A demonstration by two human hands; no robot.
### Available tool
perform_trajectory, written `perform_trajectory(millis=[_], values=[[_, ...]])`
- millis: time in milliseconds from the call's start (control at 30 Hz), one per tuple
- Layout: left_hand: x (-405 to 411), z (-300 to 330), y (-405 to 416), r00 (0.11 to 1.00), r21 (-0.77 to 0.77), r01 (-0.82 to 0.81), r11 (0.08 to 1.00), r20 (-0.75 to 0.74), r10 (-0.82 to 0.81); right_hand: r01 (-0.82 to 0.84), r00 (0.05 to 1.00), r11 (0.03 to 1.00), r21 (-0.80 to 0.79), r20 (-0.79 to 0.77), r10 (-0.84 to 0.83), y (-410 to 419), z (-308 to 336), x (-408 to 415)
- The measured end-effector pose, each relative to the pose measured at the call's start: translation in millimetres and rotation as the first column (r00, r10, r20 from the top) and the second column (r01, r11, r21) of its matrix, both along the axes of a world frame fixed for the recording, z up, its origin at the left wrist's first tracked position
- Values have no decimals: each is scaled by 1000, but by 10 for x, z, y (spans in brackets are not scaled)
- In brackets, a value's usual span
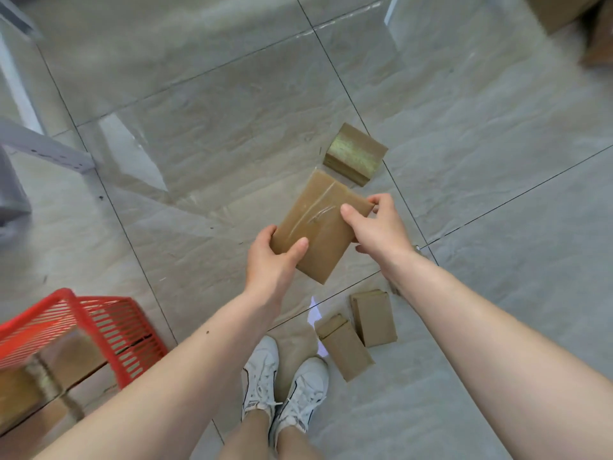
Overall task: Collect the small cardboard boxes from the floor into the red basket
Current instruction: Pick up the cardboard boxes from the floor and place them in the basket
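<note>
Both hands hold a flat taped cardboard box (320,227) above the grey tiled floor. My left hand (273,257) grips its near left corner, thumb on top. My right hand (378,225) grips its far right edge. Just beyond it a second box (355,154) with shiny tape lies on the floor. Two more small boxes lie by my feet: one (374,318) to the right and one (345,346) beside my right shoe. The red basket (112,323) stands at the lower left with cardboard boxes (66,363) inside.
My white shoes (282,390) stand at the bottom centre. Grey metal shelf legs (43,147) are at the left edge. Larger cardboard cartons (580,18) sit at the top right corner. Open tiled floor spreads ahead and to the right.
</note>
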State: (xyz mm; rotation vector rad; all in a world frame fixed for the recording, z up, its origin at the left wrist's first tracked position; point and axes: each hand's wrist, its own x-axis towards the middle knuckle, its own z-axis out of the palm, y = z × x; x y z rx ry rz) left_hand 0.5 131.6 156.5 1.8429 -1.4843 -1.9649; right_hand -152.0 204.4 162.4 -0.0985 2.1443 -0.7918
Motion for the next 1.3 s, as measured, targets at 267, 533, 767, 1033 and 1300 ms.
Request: perform_trajectory(millis=[267, 533, 767, 1033, 1300], values=[[182, 880, -296, 1000, -69, -8, 998, -26, 6, -18, 1000, 999, -26, -24, 18, -209, 922, 188], [641, 1041, -269, 998, -67, -59, 996, -24, 57, -145, 989, 989, -36, -8, 145, -132, 1149, 613], [1273, 1170, -80, 983, -94, -176, 980, -57, 172, -262, 965, 964, -41, 7, 263, -96, 1284, 1165], [2208, 1406, -109, 959, -198, -275, 941, 15, 283, -388, 921, 919, -72, 2, 389, -318, 1399, 2002], [3450, 1564, -193, 903, -197, -408, 891, 58, 426, -404, 912, 910, -95, 42, 409, -529, 1515, 3198]])
